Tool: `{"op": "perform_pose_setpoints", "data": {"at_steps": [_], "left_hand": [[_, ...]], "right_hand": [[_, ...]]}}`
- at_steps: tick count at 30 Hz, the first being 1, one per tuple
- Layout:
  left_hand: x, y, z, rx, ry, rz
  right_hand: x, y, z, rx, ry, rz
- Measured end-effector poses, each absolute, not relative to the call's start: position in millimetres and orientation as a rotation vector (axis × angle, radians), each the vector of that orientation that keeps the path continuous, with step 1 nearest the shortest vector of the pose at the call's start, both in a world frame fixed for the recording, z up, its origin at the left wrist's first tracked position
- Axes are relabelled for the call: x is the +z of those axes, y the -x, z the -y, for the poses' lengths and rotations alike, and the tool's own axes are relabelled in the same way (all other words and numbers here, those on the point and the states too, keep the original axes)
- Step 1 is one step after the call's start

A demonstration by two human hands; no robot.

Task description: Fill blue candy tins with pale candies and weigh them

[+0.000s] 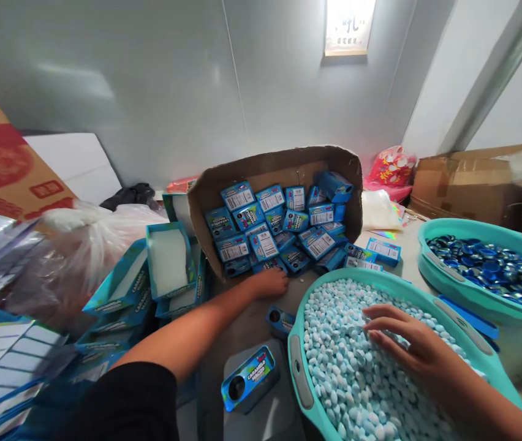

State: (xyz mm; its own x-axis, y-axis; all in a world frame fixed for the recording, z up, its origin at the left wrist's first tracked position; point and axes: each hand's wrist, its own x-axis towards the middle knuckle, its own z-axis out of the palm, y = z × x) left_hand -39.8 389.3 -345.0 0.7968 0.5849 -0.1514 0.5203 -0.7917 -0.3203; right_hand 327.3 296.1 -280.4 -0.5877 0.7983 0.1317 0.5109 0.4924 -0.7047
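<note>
My left hand (271, 283) is at the mouth of a cardboard box (274, 160), beside a small blue candy box (268, 264). Its fingers are curled, and whatever they may hold is hidden. Just below it sits a blue box (281, 320) with a dark round opening. Another such box (252, 375), lettered "Caramelo Macio", lies tilted on a grey stand (265, 422). My right hand (403, 340) hovers over or rests on small pale blue and white candies (348, 355) in a turquoise tub (295, 352), fingers extended and apart.
At right, a second turquoise tub (435, 263) holds shiny blue wrapped pieces (491, 269). Blue display trays (169, 257) are stacked at left, near a clear plastic bag (90, 245). Cardboard cartons (458, 190) stand along the wall, with a red patterned bag (392, 166) beside them.
</note>
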Motion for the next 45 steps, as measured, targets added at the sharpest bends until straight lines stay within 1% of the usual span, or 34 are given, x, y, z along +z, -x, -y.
{"op": "perform_pose_setpoints", "data": {"at_steps": [7,15,19,23,27,30,32,34,37,42,45], "left_hand": [[-342,42,-391,0.311,2.746,0.7],[-336,36,-396,0.268,2.764,0.696],[-326,33,-396,0.18,2.813,0.71],[-295,32,-393,-0.057,2.858,0.806],[-243,8,-381,-0.456,2.832,1.003],[-217,-29,-364,-0.712,2.875,1.091],[-213,-51,-357,-0.84,3.004,1.139],[-219,-60,-356,-0.745,3.011,1.188],[-238,-48,-371,-0.396,2.835,1.196],[-286,-9,-404,0.036,2.828,0.963],[-315,-7,-416,0.194,2.818,0.854]], "right_hand": [[-280,-328,-299,0.947,1.082,2.293],[-274,-324,-297,0.98,1.086,2.282],[-274,-323,-298,0.962,1.051,2.276],[-276,-322,-298,0.957,1.03,2.266],[-274,-321,-296,0.945,1.027,2.231],[-269,-325,-298,0.859,1.084,2.048],[-266,-330,-300,0.774,1.15,1.838],[-265,-335,-303,0.723,1.217,1.627],[-265,-341,-307,0.75,1.287,1.452],[-264,-341,-306,0.756,1.349,1.575],[-265,-339,-305,0.753,1.346,1.672]]}}
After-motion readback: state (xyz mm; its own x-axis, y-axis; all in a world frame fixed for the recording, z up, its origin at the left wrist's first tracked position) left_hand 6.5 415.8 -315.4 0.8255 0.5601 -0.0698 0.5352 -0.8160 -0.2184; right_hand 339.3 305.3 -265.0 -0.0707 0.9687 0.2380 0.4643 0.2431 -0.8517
